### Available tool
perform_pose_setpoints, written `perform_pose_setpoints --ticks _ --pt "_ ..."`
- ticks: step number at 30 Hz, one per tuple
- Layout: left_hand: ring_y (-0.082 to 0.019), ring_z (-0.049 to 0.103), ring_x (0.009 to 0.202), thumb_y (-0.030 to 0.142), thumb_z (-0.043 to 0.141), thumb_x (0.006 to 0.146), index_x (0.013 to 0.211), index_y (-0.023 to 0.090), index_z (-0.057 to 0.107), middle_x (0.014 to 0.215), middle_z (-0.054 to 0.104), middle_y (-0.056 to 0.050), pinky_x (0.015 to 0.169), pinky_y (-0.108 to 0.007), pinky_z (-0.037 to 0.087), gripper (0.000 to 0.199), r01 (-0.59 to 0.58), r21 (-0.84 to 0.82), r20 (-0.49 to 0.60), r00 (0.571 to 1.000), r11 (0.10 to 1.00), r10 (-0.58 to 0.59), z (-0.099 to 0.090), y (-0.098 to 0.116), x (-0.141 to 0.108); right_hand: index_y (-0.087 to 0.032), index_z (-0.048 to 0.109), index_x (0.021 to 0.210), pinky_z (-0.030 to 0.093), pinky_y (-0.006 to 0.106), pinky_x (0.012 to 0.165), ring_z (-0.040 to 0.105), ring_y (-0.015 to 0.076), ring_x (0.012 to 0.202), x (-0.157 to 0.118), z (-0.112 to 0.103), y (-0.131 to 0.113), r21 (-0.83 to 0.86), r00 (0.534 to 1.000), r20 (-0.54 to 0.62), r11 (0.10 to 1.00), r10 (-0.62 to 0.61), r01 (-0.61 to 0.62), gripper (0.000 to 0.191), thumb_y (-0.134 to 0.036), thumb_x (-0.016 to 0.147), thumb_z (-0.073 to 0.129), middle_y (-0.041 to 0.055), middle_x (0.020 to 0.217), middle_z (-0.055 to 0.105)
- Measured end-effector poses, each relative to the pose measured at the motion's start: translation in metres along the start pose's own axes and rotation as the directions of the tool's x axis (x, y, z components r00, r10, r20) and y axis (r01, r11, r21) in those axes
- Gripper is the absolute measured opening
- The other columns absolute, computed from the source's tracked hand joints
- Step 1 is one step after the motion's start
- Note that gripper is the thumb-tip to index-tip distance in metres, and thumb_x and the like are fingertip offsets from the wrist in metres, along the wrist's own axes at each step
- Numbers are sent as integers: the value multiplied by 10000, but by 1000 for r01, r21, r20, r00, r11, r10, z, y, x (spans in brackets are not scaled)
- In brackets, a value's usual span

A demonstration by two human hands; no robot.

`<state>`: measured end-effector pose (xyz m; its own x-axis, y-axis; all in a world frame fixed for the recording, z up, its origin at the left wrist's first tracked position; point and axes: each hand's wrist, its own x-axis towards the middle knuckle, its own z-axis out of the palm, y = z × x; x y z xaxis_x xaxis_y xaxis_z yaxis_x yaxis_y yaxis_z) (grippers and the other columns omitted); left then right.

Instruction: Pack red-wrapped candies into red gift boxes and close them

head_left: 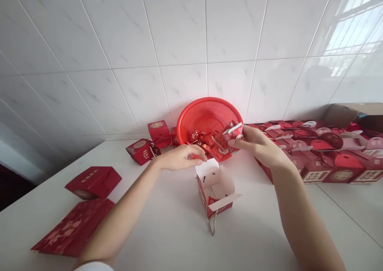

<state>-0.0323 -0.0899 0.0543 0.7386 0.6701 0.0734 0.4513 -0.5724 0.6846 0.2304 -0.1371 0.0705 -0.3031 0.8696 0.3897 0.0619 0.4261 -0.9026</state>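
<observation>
My right hand (260, 145) is closed around a shiny red-and-white snack packet (235, 131), raised at the right rim of a red plastic colander (209, 107). Several small red wrapped sweets (200, 135) lie inside the colander. My left hand (181, 157) hovers just in front of it with curled fingers; a bit of red shows between them, and what it is I cannot make out. Below both hands stands an open red gift box (220, 189), its white inside facing up. One small red wrapped piece (212, 200) lies inside, and a twine handle (212, 223) hangs down its front.
Rows of closed red gift boxes (323, 155) fill the right side, with a brown cardboard box (356, 113) behind. At left lie a red box (94, 181) and a flat red carton (72, 227). Smaller red boxes (140, 149) sit left of the colander, before a tiled wall (134, 95).
</observation>
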Motion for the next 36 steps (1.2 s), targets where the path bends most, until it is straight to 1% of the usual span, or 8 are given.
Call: perform_pose_setpoints --ticks 3,7,10,19,23,26,30,36 --pt "-197 712 935 307 664 854 933 254 808 1069 753 -53 786 -236 531 172 19 42 8 1000 999 -20 9 -11 -10 -199 707 871 471 273 657 586 175 741 -4 7 0 -167 983 183 986 35 -4 99 -285 851 663 11 816 683" --pt "-189 689 722 326 758 743 830 248 810 790 771 -9 641 -225 495 128 69 -9 -92 993 998 -69 18 -26 -9 -203 630 766 387 232 529 489 128 608 -4 17 3 -322 961 264 947 75 14 87 -229 848 618 -30 671 577" --pt "-211 692 740 327 768 717 814 218 809 797 782 -24 656 -251 492 152 75 -53 -143 986 996 -82 20 -34 -2 -209 565 695 332 223 473 443 110 547 -1 22 8 -361 942 319 933 108 15 151 -243 825 633 -47 612 531" --pt "-259 689 884 502 696 802 885 170 802 918 785 -50 756 -313 508 358 146 -157 -197 965 977 -175 22 -46 10 -204 543 773 387 246 542 534 130 615 10 35 28 -456 975 160 887 154 -66 180 -346 861 611 -25 699 595" --pt "-293 693 995 496 718 777 999 166 788 1024 785 -76 832 -339 513 403 201 -166 -173 958 965 -229 22 -50 9 -201 613 982 476 277 665 641 174 780 15 40 37 -510 981 127 858 149 -64 162 -324 876 608 30 869 685" --pt "-294 696 1041 451 737 758 1027 167 778 1090 779 -86 871 -350 523 393 216 -177 -180 952 960 -247 20 -53 7 -206 631 986 499 299 739 664 202 891 16 36 38 -557 988 84 828 128 -60 150 -298 870 615 55 946 709" --pt "-289 707 1036 375 754 731 1021 164 782 1105 780 -89 901 -368 534 360 235 -194 -176 947 952 -269 15 -55 5 -199 666 928 493 313 741 659 212 877 13 25 31 -644 971 136 762 196 -63 118 -276 844 634 59 983 720" --pt "-291 705 1053 339 734 752 1038 168 779 1130 775 -85 933 -370 532 336 250 -117 -215 938 961 -271 6 -52 -3 -194 685 1125 493 314 713 661 229 885 7 12 25 -700 911 240 710 336 -78 345 -319 803 692 74 1101 714"
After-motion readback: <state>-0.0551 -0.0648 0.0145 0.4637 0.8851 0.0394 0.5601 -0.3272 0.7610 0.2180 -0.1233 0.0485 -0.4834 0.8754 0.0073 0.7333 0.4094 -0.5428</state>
